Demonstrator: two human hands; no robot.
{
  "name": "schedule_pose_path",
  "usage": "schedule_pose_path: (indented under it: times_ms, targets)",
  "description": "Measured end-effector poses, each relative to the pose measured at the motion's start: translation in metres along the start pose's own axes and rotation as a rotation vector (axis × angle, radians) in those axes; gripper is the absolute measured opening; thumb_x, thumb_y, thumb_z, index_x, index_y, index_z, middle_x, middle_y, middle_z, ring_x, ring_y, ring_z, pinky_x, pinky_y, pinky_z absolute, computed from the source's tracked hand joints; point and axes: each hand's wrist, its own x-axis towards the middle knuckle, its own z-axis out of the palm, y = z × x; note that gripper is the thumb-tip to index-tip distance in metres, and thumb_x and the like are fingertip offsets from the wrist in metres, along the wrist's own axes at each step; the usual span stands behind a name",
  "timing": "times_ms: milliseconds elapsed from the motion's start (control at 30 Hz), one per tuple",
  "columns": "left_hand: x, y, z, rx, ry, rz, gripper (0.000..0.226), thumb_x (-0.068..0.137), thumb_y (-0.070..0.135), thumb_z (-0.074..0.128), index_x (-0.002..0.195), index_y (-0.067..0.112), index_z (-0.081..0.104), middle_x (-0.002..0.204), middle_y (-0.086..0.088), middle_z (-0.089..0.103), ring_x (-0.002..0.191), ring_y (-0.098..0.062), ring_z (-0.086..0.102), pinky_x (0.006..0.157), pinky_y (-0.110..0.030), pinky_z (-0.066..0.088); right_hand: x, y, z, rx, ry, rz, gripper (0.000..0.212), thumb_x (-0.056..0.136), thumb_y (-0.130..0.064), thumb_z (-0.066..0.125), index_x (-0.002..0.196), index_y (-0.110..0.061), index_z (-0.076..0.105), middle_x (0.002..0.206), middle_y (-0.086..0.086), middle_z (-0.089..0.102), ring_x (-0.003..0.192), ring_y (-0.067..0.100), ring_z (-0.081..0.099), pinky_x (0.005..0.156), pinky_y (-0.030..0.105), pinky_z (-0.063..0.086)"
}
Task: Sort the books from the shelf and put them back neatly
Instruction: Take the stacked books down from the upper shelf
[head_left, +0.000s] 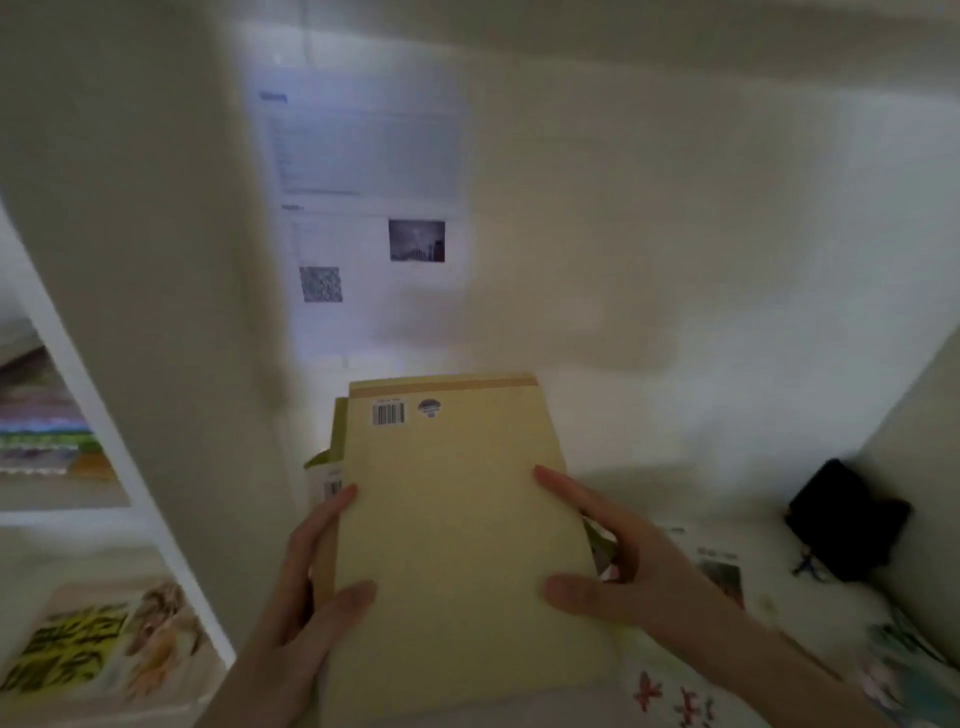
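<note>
Yellow book (457, 519) clasped between left hand (306, 587) and right hand (623, 571); thumbs on cover.

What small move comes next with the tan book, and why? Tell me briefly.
Probably nudge the tan book left until edges line up: the left hand and right hand hold its sides, and a green book beneath sticks out past its left edge.

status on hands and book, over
Left hand and right hand both grip the tan paperback book, barcode side up. Green book beneath. Black boxy object right corner, apart.
</note>
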Motion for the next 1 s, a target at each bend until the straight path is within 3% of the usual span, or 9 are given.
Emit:
schedule_pose_path:
  times_ms: [133,267,500,600,667,767,833,933,1000]
  targets:
    - [0.023,-0.058,-0.004,0.081,-0.05,-0.133,0.058,0.088,0.004,0.063,0.113,0.056,0.056,0.11,0.04,0.056,0.092,0.002,0.065,0.068,-0.024,0.056,0.017,0.058,-0.001,0.047,0.064,0.175,0.072,0.062,-0.018,0.083,0.118,-0.055,0.057,0.129,-0.026,0.049,0.108,0.006,0.061,0.079,0.027,0.057]
    - [0.044,-0.105,-0.007,0.004,-0.07,-0.293,0.052,0.089,0.013,0.064,0.119,0.054,0.052,0.117,0.037,0.053,0.096,-0.006,0.065,0.068,-0.029,0.057,0.042,0.113,-0.001,0.124,0.052,0.341,0.071,0.072,-0.01,0.079,0.126,-0.048,0.052,0.128,-0.024,0.045,0.104,0.005,0.058,0.073,0.024,0.056]
    - [0.079,-0.188,-0.03,0.082,-0.065,-0.545,0.046,0.098,0.017,0.045,0.13,0.049,0.039,0.124,0.024,0.043,0.098,-0.004,0.055,0.065,-0.02,0.052,0.096,0.2,0.012,0.107,0.01,0.535,0.069,0.08,-0.015,0.074,0.136,-0.04,0.043,0.136,-0.009,0.041,0.123,0.016,0.046,0.084,0.023,0.052]
    - [0.087,-0.21,-0.04,0.192,-0.109,-0.639,0.054,0.088,0.039,0.057,0.134,0.052,0.033,0.138,0.009,0.032,0.118,-0.015,0.047,0.091,-0.034,0.049,0.108,0.226,0.024,0.074,-0.039,0.668,0.071,0.084,-0.012,0.071,0.143,-0.032,0.037,0.143,0.002,0.037,0.126,0.024,0.045,0.095,0.03,0.047]
    - [0.094,-0.224,-0.043,0.346,-0.149,-0.641,0.074,0.056,0.058,0.06,0.124,0.063,0.03,0.141,0.003,0.017,0.136,-0.025,0.024,0.111,-0.046,0.032,0.111,0.236,0.033,-0.148,-0.049,0.676,0.072,0.086,-0.007,0.068,0.145,-0.03,0.034,0.152,0.005,0.028,0.136,0.026,0.033,0.102,0.029,0.038]
    - [0.103,-0.227,-0.035,0.485,-0.158,-0.601,0.078,0.053,0.054,0.059,0.121,0.066,0.023,0.15,0.002,0.003,0.143,-0.027,0.009,0.115,-0.051,0.023,0.11,0.231,0.045,-0.492,-0.035,0.621,0.078,0.088,-0.017,0.067,0.148,-0.039,0.023,0.16,0.002,0.005,0.146,0.024,0.005,0.115,0.037,0.018]
    - [0.104,-0.217,-0.028,0.522,-0.19,-0.6,0.082,0.061,0.053,0.056,0.13,0.064,0.014,0.154,0.006,-0.007,0.145,-0.028,0.009,0.114,-0.053,0.023,0.112,0.215,0.048,-0.47,-0.026,0.564,0.079,0.087,-0.023,0.068,0.148,-0.042,0.021,0.16,-0.001,0.004,0.146,0.022,0.002,0.116,0.04,0.014]
    - [0.108,-0.188,-0.023,0.495,-0.158,-0.524,0.078,0.07,0.051,0.06,0.133,0.059,0.014,0.153,0.005,0.004,0.141,-0.023,0.02,0.113,-0.046,0.03,0.121,0.183,0.048,-0.403,0.004,0.425,0.078,0.084,-0.028,0.072,0.146,-0.041,0.026,0.155,-0.006,0.021,0.143,0.019,0.017,0.113,0.037,0.023]
    - [0.113,-0.161,-0.022,0.438,-0.15,-0.473,0.07,0.088,0.035,0.065,0.143,0.046,0.023,0.145,0.004,0.022,0.126,-0.01,0.034,0.098,-0.021,0.041,0.126,0.158,0.046,-0.338,0.022,0.341,0.073,0.083,-0.028,0.073,0.142,-0.042,0.032,0.144,-0.011,0.034,0.133,0.01,0.03,0.104,0.027,0.031]
